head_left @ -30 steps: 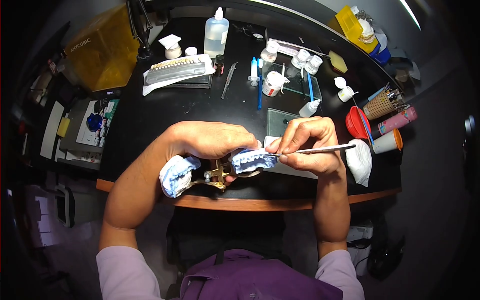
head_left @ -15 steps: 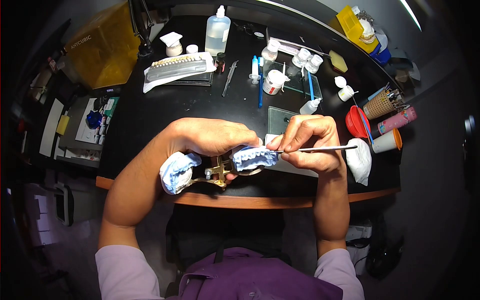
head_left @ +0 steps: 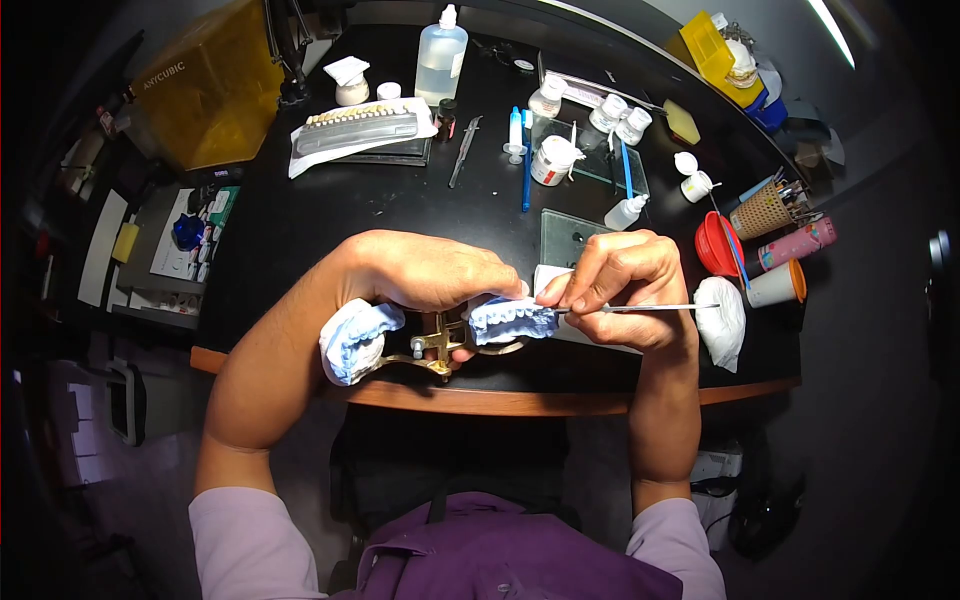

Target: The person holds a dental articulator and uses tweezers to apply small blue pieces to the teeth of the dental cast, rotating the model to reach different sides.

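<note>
One left hand [head_left: 430,270], ours, curled around a brass articulator [head_left: 437,345], a digit against the upper edge of a blue-and-white dental cast [head_left: 510,322]; one right hand [head_left: 635,285], fingers pinched on a slim tool [head_left: 660,307], the working end at the side of that cast nearest the right hand, contact too fine for us to tell. One second cast [head_left: 350,345], on the articulator's other arm, near the heel of the left hand. State of work, in our judgement: under way, both casts mounted, articulator opened wide, tool brought to one cast; how much is finished and how much left, we cannot tell. Lying outside our grasp on the black surface [head_left: 310,220]: beyond the right hand, a glass slab [head_left: 562,235], a dropper bottle [head_left: 626,212] and a red-labelled jar [head_left: 552,160]; beyond the left hand, a scalpel-like tool [head_left: 465,152] and a clear bottle [head_left: 441,62]; right of the right hand, a white bundle [head_left: 722,340], a red bowl [head_left: 714,250] and an orange-rimmed cup [head_left: 773,285].
</note>
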Demonstrator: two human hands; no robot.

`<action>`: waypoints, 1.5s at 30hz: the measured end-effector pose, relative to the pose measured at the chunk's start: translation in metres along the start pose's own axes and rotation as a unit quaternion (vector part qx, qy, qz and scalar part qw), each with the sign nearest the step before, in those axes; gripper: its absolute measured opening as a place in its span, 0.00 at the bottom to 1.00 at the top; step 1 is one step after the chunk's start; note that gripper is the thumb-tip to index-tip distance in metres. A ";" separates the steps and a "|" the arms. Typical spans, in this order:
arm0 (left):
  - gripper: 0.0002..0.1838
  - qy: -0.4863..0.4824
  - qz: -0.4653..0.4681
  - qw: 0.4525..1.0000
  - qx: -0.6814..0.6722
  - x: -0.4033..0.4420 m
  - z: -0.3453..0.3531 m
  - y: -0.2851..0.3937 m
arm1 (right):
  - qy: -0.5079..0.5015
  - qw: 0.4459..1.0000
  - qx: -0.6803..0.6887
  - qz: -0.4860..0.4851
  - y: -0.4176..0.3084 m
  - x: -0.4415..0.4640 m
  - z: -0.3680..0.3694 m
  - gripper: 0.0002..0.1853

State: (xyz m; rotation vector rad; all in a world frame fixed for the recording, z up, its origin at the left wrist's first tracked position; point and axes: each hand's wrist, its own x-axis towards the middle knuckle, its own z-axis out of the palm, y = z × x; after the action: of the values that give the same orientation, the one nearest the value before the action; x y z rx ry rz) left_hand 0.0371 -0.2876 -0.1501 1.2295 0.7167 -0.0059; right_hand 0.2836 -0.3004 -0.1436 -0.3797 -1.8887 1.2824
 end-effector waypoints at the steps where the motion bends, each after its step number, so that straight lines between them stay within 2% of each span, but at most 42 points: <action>1: 0.22 -0.008 -0.002 1.000 -0.005 0.000 0.001 0.000 | 0.000 1.000 0.002 0.001 0.000 -0.001 0.000 0.08; 7: 0.22 0.015 -0.040 0.999 0.000 -0.005 0.006 0.007 | -0.008 1.000 0.017 0.000 0.001 -0.001 -0.002 0.08; 16: 0.24 0.003 0.049 0.995 0.081 -0.001 -0.005 -0.001 | 0.005 1.000 0.024 -0.004 0.002 0.002 0.000 0.05; 18: 0.18 0.084 -0.009 0.985 0.153 -0.014 -0.012 0.013 | 0.046 0.999 0.021 -0.009 0.001 0.002 0.003 0.06; 19: 0.19 0.166 -0.014 0.973 0.160 -0.027 -0.002 0.023 | 0.073 0.997 0.033 -0.024 0.004 0.003 0.003 0.06; 20: 0.20 0.219 0.085 0.924 0.302 -0.026 -0.011 0.017 | 0.100 0.993 0.044 -0.039 0.007 0.003 0.002 0.06; 22: 0.19 0.367 0.092 0.830 0.411 -0.031 0.000 0.020 | 0.157 0.987 0.036 -0.023 0.007 0.002 0.002 0.07; 25: 0.20 0.409 0.136 0.786 0.444 -0.029 0.006 0.016 | 0.219 0.975 -0.018 -0.011 0.006 0.002 0.002 0.07; 27: 0.20 0.375 0.195 0.836 0.350 -0.025 0.006 0.016 | 0.271 0.961 -0.052 -0.013 0.009 0.003 0.006 0.07; 28: 0.20 0.356 0.224 0.855 0.304 -0.023 0.004 0.017 | 0.295 0.952 -0.071 -0.048 0.015 0.005 0.010 0.06; 30: 0.21 0.290 0.237 0.914 0.158 -0.018 -0.002 0.014 | 0.322 0.929 -0.174 -0.063 0.020 0.004 0.014 0.05; 31: 0.22 0.270 0.269 0.922 0.073 -0.010 -0.005 0.011 | 0.336 0.916 -0.204 -0.075 0.019 0.005 0.017 0.05; 32: 0.22 0.244 0.298 0.923 -0.011 -0.002 -0.006 0.010 | 0.341 0.901 -0.242 -0.117 0.017 0.008 0.019 0.05; 35: 0.28 0.185 0.296 0.921 -0.175 0.013 -0.006 0.006 | 0.382 0.877 -0.252 -0.149 0.018 0.008 0.022 0.05; 38: 0.28 0.178 0.309 0.903 -0.238 0.024 0.001 0.004 | 0.399 0.869 -0.223 -0.191 0.017 0.007 0.023 0.06; 41: 0.28 0.141 0.320 0.891 -0.288 0.035 0.002 -0.004 | 0.372 0.877 -0.225 -0.206 0.015 0.008 0.022 0.06; 45: 0.29 0.126 0.320 0.883 -0.319 0.037 0.010 -0.009 | 0.304 0.920 -0.172 -0.177 0.017 0.019 0.019 0.05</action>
State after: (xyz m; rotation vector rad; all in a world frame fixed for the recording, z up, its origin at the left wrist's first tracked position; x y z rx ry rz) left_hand 0.0676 -0.2862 -0.1745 0.7753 0.4412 0.8895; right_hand 0.2543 -0.2927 -0.1534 -0.5197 -1.5363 0.5011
